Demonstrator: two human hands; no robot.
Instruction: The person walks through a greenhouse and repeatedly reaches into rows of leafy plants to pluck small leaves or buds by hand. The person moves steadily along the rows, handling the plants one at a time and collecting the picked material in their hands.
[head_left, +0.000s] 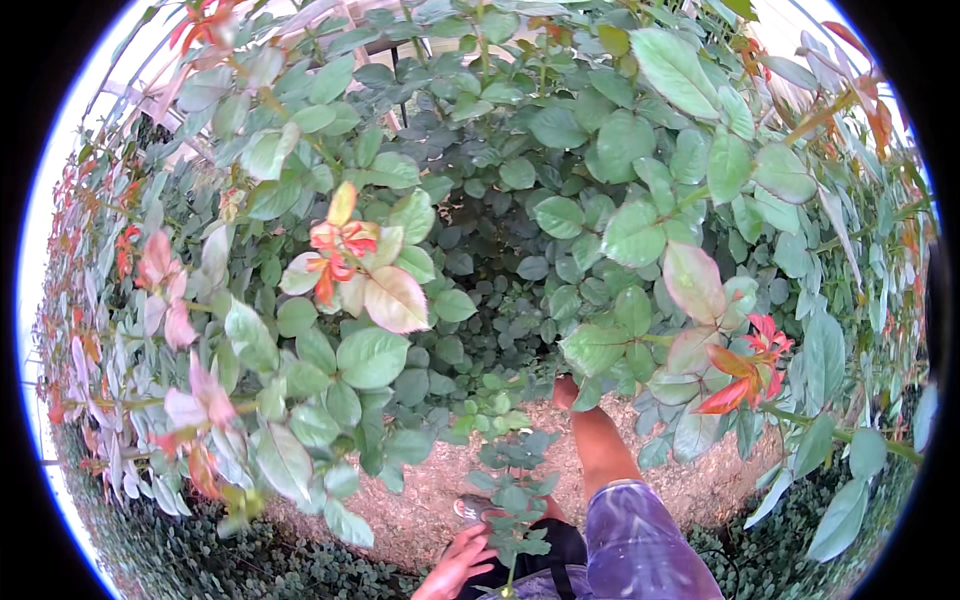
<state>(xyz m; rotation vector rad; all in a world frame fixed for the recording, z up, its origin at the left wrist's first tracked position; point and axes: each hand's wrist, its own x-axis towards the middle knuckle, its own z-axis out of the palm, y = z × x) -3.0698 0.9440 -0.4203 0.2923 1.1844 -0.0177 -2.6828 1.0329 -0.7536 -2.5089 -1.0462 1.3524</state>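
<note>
My right arm, in a purple sleeve (637, 540), reaches forward into the rose bushes. Of my right hand (565, 393), only the back and wrist edge show below the rose leaves (596, 349); its fingers are hidden, and any grip cannot be seen. Low in the view, my left hand (461, 561) is beside a leafy rose stem (513, 517), fingers slightly apart and nothing visible in them. This stem rises in front of my body. Red young rose shoots (337, 251) stand above and left of my hands, with another reddish shoot (750, 367) to the right.
Dense rose foliage (517, 172) surrounds the hands, with stems leaning in from both sides. A bare soil path (405, 502) runs underfoot, where a shoe (474, 508) shows. More low bushes (285, 562) lie behind. Pale frame bars (150, 109) show at the upper left.
</note>
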